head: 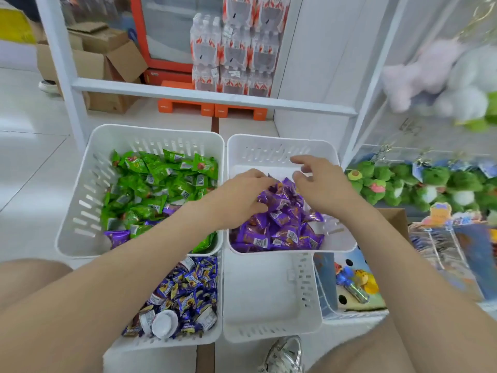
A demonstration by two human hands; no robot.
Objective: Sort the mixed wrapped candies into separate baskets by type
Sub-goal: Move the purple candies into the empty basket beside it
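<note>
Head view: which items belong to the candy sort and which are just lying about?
Job: left hand, right hand, purple candies, green candies, blue candies, empty basket, stray purple candy among the green.
Lying about: water bottle packs, cardboard boxes, green plush toys, shoe.

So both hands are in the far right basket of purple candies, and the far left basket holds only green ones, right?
Not only green: the head view shows a purple packet at the near corner of the far left basket, beside green candies. The left hand and right hand are in the far right basket.
</note>
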